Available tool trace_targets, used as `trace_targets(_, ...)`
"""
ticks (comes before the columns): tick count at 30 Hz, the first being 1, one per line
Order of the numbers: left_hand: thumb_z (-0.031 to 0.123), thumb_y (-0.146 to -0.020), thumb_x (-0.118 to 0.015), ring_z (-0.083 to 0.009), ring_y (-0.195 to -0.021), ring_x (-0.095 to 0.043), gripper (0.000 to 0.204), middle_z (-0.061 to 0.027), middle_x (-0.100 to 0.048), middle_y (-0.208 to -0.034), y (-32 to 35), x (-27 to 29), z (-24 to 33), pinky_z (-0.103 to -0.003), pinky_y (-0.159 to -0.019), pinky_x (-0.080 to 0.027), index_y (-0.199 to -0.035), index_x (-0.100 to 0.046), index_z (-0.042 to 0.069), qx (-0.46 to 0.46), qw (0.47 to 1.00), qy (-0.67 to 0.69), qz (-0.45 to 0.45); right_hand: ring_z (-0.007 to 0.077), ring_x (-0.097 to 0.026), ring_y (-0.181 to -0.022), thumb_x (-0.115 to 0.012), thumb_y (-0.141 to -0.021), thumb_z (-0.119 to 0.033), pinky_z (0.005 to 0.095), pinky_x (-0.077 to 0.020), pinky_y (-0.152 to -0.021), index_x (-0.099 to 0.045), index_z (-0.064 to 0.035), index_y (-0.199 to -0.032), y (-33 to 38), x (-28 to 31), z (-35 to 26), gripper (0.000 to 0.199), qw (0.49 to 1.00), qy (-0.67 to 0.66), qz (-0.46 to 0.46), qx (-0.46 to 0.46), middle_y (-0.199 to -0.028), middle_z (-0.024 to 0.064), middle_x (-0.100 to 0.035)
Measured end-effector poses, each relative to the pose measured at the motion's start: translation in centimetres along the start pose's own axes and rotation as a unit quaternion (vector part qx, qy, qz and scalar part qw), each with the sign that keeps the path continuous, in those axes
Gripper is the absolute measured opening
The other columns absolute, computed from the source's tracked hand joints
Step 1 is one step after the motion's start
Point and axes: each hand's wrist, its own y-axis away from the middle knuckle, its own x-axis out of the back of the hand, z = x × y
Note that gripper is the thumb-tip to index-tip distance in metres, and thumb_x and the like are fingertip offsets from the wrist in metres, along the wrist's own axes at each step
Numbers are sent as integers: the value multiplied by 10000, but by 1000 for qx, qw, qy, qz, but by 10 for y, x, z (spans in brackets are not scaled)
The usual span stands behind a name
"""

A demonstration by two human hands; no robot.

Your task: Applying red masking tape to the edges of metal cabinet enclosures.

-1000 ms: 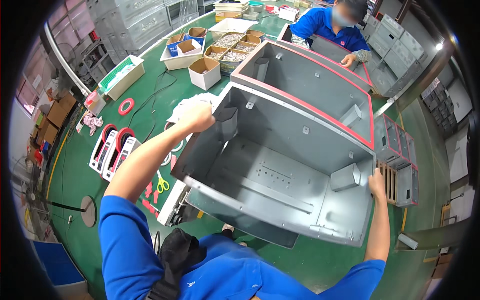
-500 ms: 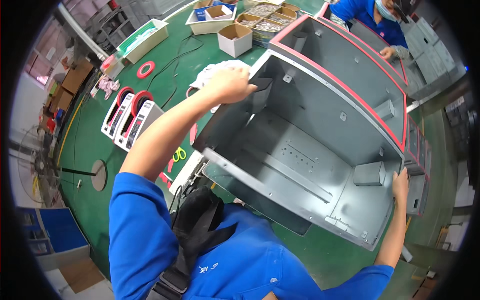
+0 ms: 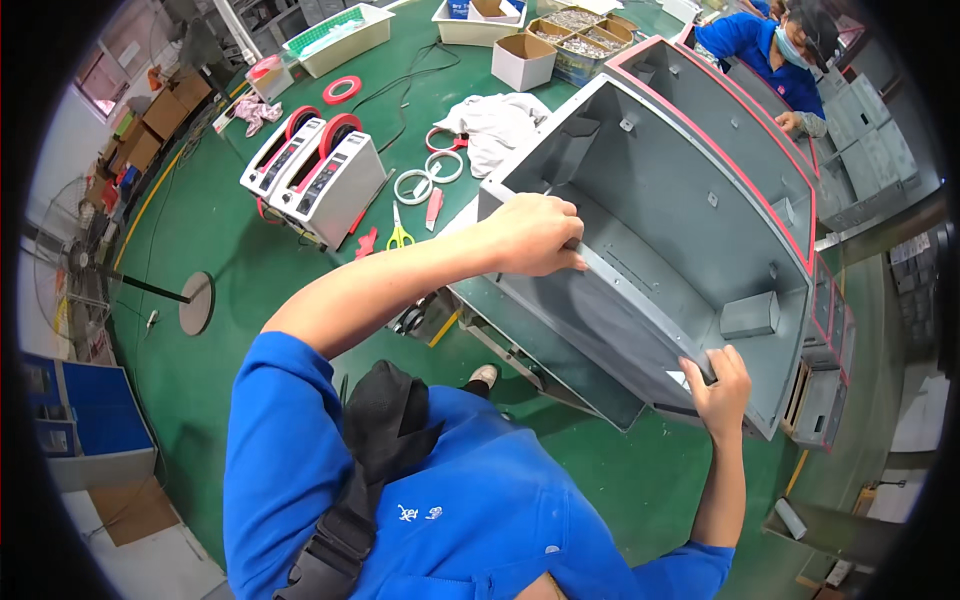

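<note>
Two hands on one big grey metal housing (image 3: pixel 680 230), and both are locked on. The left hand (image 3: pixel 535 235) curls over the near rim at the housing's left corner, fingers wrapped down onto the edge, gripping firmly. The right hand (image 3: pixel 718 385) clamps the same near rim far along to the right, fingers hooked over the lip, thumb underneath. The housing sits tilted, open side facing up toward the camera, its far edge trimmed in red, a small grey box fixed inside near the right wall. It rests at the edge of the green table (image 3: pixel 220 250), overhanging toward the person in the blue shirt.

Left of the housing, two white tape dispensers (image 3: pixel 320 180) with red rolls stand side by side. Yellow-handled scissors (image 3: pixel 400 232) lie just beside them, with white tape rings (image 3: pixel 425 175) and a white cloth (image 3: pixel 495 125) nearby. Further back sit a small cardboard box (image 3: pixel 522 62) and trays of parts. At the top right, a co-worker (image 3: pixel 765 45) in blue leans by the housing's far side.
</note>
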Motion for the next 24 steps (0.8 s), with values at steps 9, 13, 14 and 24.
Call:
trace_targets(9,318,-714,-640,-246,-747,-568,299,-78,-558,-791,69,32,21,-346,-645,-466,-830,-582,49,28,993,-39,-112,258,-410,-491,-726,-586,-147,350,-309,-444,-517,14,-643,24,2,-51,270,998,-60,-28,16,-566,99,-412)
trace_targets(13,279,-711,-656,-291,-1004,-496,463,-111,-485,-1106,109,32,20,-381,-836,-413,-1092,-496,72,-42,993,-39,100,287,-482,-645,-692,-641,-141,343,-381,-559,-551,27,-802,32,9,-66,272,998,-11,-44,43,-711,135,-505)
trace_targets(14,188,-707,-670,-283,-984,-506,413,-109,-503,-1084,119,34,24,-364,-814,-427,-1073,-522,65,-38,984,-26,171,297,-498,-691,-683,-655,-141,343,-398,-596,-554,31,-845,33,11,-70,287,998,7,-22,56,-755,145,-526)
trace_targets(24,-101,-721,-417,-170,-716,-583,416,-112,-574,-863,292,-54,-60,-282,-651,-486,-1081,-548,62,285,924,180,181,272,-577,-849,-472,-732,21,345,-440,-756,-574,-23,-999,5,-53,-224,290,780,-549,-191,231,-942,119,-608)
